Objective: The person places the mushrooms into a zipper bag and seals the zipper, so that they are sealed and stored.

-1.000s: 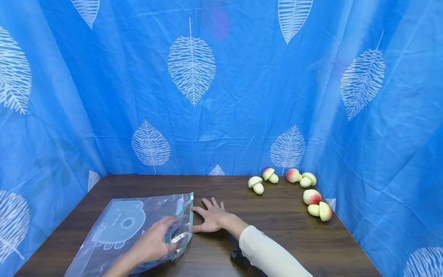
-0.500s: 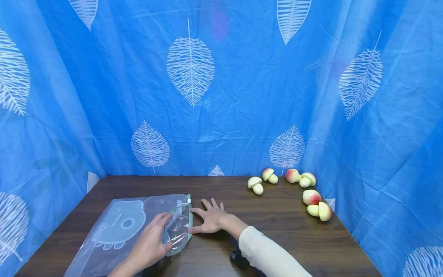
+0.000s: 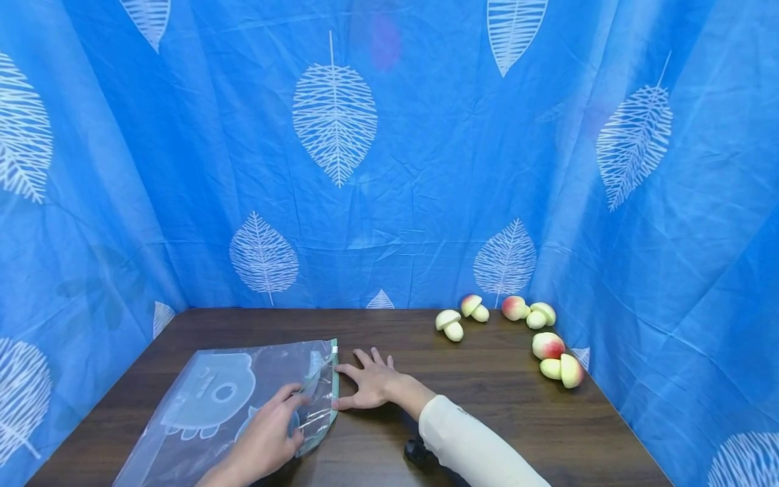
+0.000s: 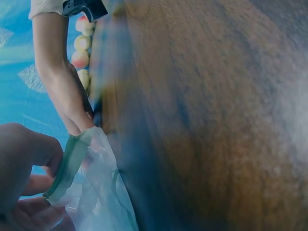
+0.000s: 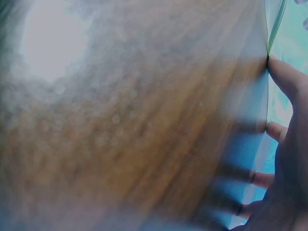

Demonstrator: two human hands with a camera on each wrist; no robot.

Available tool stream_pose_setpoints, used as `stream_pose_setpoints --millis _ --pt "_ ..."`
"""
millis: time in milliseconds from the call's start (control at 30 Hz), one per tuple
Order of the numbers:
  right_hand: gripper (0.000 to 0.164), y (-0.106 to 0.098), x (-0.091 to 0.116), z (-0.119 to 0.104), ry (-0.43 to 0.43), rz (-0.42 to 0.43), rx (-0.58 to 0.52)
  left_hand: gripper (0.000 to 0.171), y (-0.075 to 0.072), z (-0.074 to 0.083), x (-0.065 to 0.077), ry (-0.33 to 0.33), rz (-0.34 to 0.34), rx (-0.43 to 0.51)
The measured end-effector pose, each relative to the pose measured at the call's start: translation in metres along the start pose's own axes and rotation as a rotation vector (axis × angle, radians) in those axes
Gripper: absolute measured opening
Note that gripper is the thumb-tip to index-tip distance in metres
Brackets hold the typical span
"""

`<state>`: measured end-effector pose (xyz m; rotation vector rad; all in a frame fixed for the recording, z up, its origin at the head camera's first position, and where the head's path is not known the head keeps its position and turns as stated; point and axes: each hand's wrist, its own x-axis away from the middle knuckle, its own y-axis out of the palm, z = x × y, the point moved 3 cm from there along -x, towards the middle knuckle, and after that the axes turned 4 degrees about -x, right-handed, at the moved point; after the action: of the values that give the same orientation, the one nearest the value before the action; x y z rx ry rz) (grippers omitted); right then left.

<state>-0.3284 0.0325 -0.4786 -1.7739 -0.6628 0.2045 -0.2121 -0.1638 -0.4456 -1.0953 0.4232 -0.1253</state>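
Note:
A clear zip bag (image 3: 219, 389) with a pale printed cartoon shape lies flat at the table's left, its green zip edge facing right. My left hand (image 3: 268, 429) is over the bag near its mouth, fingers bent, gripping the upper layer. In the left wrist view, the curled fingers (image 4: 41, 154) meet the green strip (image 4: 70, 166), which stands raised. My right hand (image 3: 371, 382) rests on the table with fingers spread. Its thumb and a fingertip touch the lower layer's green edge. In the right wrist view, the fingertips (image 5: 263, 179) press on the tabletop.
Several toy mushrooms (image 3: 450, 326), pale yellow and some reddish, lie at the back right of the dark wooden table (image 3: 487, 392). A blue leaf-patterned curtain (image 3: 414, 169) encloses the table's back and sides. A small black object (image 3: 416, 452) is beneath the right forearm.
My left hand has shifted slightly toward the person and stays on the bag. The upper layer by the mouth has changed shape between frames. The right hand has barely moved.

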Motion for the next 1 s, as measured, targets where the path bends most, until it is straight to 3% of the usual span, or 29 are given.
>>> stream_pose_setpoints --millis 233,500,833,1000 --pt "0.079 0.001 -0.001 0.001 -0.009 0.013 -0.004 0.061 0.000 -0.002 0.001 -0.037 0.020 0.020" --pt "0.080 -0.003 0.006 -0.001 -0.035 0.061 -0.004 0.085 0.004 -0.006 0.000 -0.111 0.032 0.194" --pt "0.077 -0.002 0.005 0.000 -0.056 0.079 -0.023 0.096 0.010 -0.005 0.005 -0.169 0.111 0.383" --pt "0.076 -0.003 0.006 0.001 -0.081 0.095 -0.038 0.098 0.015 -0.003 0.008 -0.134 0.178 0.387"
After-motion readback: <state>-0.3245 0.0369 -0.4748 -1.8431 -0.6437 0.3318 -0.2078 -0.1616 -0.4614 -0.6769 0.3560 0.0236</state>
